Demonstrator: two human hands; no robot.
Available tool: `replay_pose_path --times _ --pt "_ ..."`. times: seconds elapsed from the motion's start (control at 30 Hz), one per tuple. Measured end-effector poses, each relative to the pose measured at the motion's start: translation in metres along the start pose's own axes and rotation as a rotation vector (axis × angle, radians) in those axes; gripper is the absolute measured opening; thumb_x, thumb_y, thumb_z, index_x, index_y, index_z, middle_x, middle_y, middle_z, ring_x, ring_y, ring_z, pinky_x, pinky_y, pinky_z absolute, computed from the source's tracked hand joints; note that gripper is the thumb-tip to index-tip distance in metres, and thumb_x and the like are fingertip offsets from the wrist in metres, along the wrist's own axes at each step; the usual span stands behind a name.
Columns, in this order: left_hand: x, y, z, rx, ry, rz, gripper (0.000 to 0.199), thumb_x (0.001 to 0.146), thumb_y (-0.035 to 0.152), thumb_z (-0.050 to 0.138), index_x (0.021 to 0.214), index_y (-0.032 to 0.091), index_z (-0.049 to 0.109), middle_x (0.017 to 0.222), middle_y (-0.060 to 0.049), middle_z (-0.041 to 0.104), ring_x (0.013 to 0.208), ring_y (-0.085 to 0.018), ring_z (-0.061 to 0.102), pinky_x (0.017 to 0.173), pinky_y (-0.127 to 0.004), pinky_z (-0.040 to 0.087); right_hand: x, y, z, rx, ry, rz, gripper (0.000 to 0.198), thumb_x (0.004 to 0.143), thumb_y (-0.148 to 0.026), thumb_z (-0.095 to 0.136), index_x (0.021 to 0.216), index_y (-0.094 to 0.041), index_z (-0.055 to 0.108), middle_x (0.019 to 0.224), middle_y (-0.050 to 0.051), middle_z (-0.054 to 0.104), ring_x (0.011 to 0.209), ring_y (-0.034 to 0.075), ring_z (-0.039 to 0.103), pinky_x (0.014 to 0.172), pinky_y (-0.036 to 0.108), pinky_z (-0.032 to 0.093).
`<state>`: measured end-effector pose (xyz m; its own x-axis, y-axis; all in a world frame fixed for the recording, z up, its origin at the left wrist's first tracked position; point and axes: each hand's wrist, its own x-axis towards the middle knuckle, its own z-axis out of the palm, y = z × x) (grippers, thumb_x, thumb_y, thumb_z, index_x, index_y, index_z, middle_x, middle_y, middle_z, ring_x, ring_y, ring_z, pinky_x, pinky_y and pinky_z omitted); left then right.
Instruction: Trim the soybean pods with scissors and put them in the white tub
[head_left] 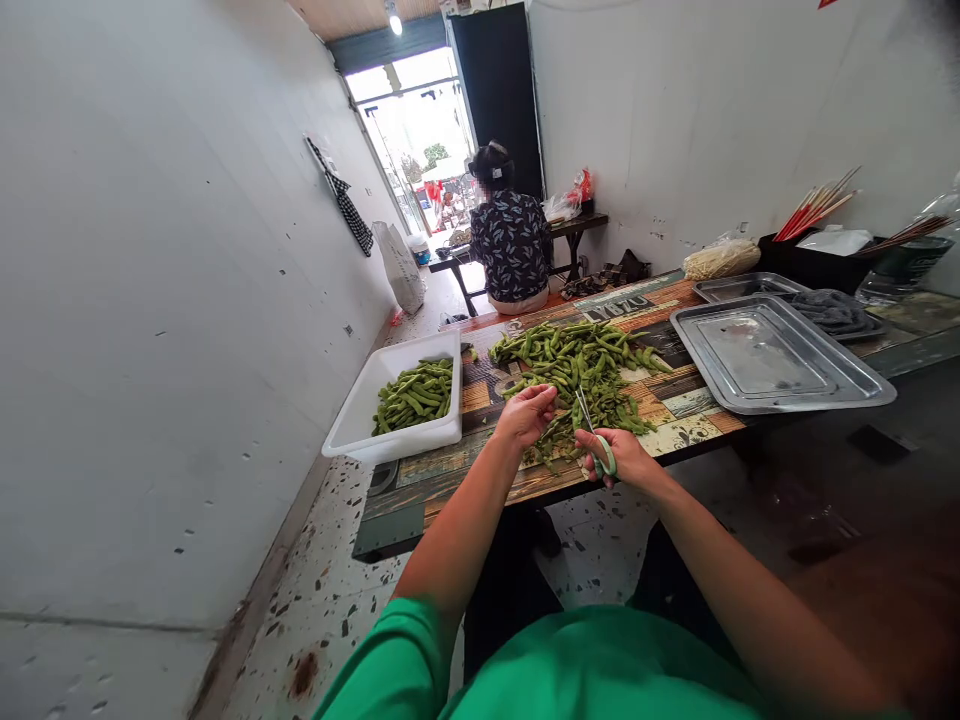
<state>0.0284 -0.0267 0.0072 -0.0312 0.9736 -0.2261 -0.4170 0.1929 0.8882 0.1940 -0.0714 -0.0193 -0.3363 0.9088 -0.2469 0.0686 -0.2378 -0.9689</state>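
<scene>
My right hand (611, 455) grips a pair of scissors (604, 458) by pale green handles, the slim metal blades pointing up and left over the pods. To its left, my left hand (529, 413) is closed, thumb against fingers, at the near edge of the pile; what it pinches is too small to make out. A loose heap of green edamame pods (577, 350) spreads over the table under and beyond both hands. Left of the heap, a white plastic bin (397, 440) holds more green pods (416, 393).
The wood-patterned table (450, 480) has metal trays (780, 360) at right. Behind them are a bundle of pale sticks (721, 258) and a black box (817, 262) with red-tipped sticks. Another person (510, 235) sits beyond the table, back turned. A white sack (397, 265) leans at the left wall.
</scene>
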Motion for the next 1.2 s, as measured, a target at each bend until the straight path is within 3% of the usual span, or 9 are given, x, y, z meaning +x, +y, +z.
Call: replay_pose_path --times 0.13,0.63,0.73,0.83,0.9,0.93,1.0,1.1,1.2 --pt "-0.004 -0.001 0.004 -0.110 0.003 -0.052 0.027 0.064 0.013 0.079 0.072 0.012 0.053 0.064 0.001 0.061 0.061 -0.009 0.062 0.062 -0.022 0.051 -0.003 -0.001 0.004 -0.008 -0.020 -0.020 0.045 0.068 -0.059 0.070 0.071 -0.017 0.054 0.052 -0.002 0.057 0.042 0.011 0.055 0.028 0.018 0.036" --pt "-0.014 -0.007 0.013 0.082 0.052 0.019 0.024 0.069 0.015 0.074 0.067 0.012 0.050 0.064 -0.004 0.063 0.061 -0.013 0.064 0.065 -0.028 0.053 0.000 0.003 0.001 -0.002 0.079 -0.063 0.046 0.064 -0.060 0.071 0.061 -0.017 0.056 0.040 -0.005 0.048 0.030 0.007 0.044 0.030 0.019 0.028" --pt "-0.020 0.019 -0.007 0.393 0.242 0.340 0.016 0.075 0.022 0.068 0.078 0.014 0.054 0.074 -0.005 0.065 0.071 -0.016 0.064 0.074 -0.033 0.053 0.001 0.005 -0.004 0.062 0.122 -0.053 0.050 0.059 -0.064 0.072 0.066 -0.016 0.058 0.043 -0.003 0.052 0.032 0.009 0.047 0.029 0.019 0.027" --pt "-0.032 0.061 -0.037 0.901 0.667 0.727 0.021 0.080 0.025 0.059 0.099 0.017 0.060 0.101 -0.011 0.065 0.099 -0.022 0.060 0.094 -0.040 0.044 0.003 0.006 -0.009 0.108 0.137 -0.044 0.056 0.056 -0.068 0.072 0.071 -0.015 0.060 0.047 -0.001 0.055 0.036 0.011 0.052 0.027 0.018 0.027" --pt "-0.041 0.080 -0.051 1.214 0.891 0.769 0.033 0.079 0.024 0.058 0.112 0.016 0.059 0.122 -0.015 0.057 0.119 -0.029 0.048 0.102 -0.047 0.034 0.004 0.006 -0.011 0.110 0.126 -0.040 0.057 0.057 -0.068 0.072 0.072 -0.014 0.061 0.048 -0.001 0.056 0.037 0.011 0.052 0.027 0.017 0.028" --pt "-0.045 0.084 -0.054 1.351 0.928 0.753 0.036 0.080 0.024 0.057 0.115 0.016 0.060 0.128 -0.016 0.053 0.123 -0.031 0.043 0.103 -0.049 0.032 0.005 0.007 -0.010 0.106 0.116 -0.034 0.056 0.058 -0.067 0.072 0.072 -0.014 0.061 0.048 -0.001 0.056 0.037 0.010 0.052 0.027 0.017 0.028" --pt "-0.051 0.078 -0.051 1.600 0.776 0.681 0.033 0.083 0.027 0.053 0.113 0.017 0.064 0.125 -0.015 0.056 0.119 -0.031 0.046 0.101 -0.047 0.034 0.005 0.007 -0.008 0.093 0.094 -0.023 0.054 0.060 -0.065 0.072 0.074 -0.014 0.062 0.049 -0.001 0.056 0.037 0.010 0.052 0.027 0.017 0.029" --pt "-0.054 0.045 -0.042 1.897 0.243 0.492 0.028 0.086 0.031 0.049 0.097 0.018 0.071 0.102 -0.012 0.067 0.101 -0.026 0.058 0.091 -0.039 0.041 0.004 0.007 -0.005 0.052 0.051 -0.011 0.049 0.065 -0.061 0.071 0.076 -0.014 0.062 0.050 -0.001 0.056 0.037 0.009 0.052 0.027 0.016 0.030" --pt "-0.047 0.016 -0.044 2.042 0.056 0.295 0.022 0.080 0.030 0.058 0.085 0.016 0.073 0.093 -0.014 0.069 0.098 -0.028 0.060 0.085 -0.037 0.042 0.001 0.007 -0.002 -0.011 0.003 0.015 0.046 0.066 -0.059 0.072 0.073 -0.015 0.059 0.049 -0.002 0.057 0.037 0.009 0.053 0.027 0.016 0.030"
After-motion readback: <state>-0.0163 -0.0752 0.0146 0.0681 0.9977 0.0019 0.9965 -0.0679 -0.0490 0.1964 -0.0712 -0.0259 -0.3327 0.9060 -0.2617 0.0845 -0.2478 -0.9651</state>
